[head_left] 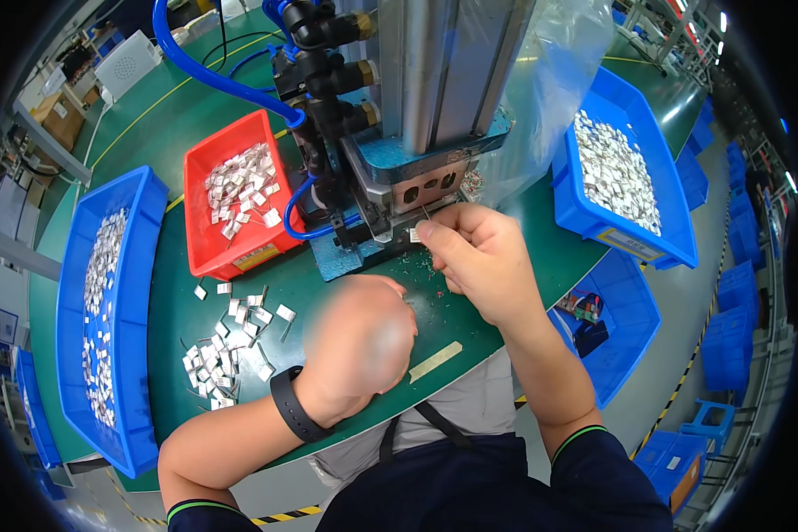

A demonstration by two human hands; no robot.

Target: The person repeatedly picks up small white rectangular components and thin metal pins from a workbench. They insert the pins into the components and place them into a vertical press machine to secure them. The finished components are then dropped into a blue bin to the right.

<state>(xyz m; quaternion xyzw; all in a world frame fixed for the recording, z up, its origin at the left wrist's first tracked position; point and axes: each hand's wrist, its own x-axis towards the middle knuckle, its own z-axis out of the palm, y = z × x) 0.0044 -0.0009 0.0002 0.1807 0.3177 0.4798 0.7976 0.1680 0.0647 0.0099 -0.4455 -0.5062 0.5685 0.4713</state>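
Silvery part (pixel 414 235) pinched in right hand (pixel 479 266) (fingers curled), left hand (pixel 359 341) grip unclear

I pinch a small silvery rectangular part (pixel 414 235) with thin wire leads between my fingertips, level, just before the press fixture's slotted front.

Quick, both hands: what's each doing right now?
Left hand: closed loosely on the green table, contents hidden.
Right hand: pinching a small silver rectangular part.

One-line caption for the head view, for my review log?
Right hand pinches a small silver part at a pneumatic press; left hand rests on the green table beside loose parts.
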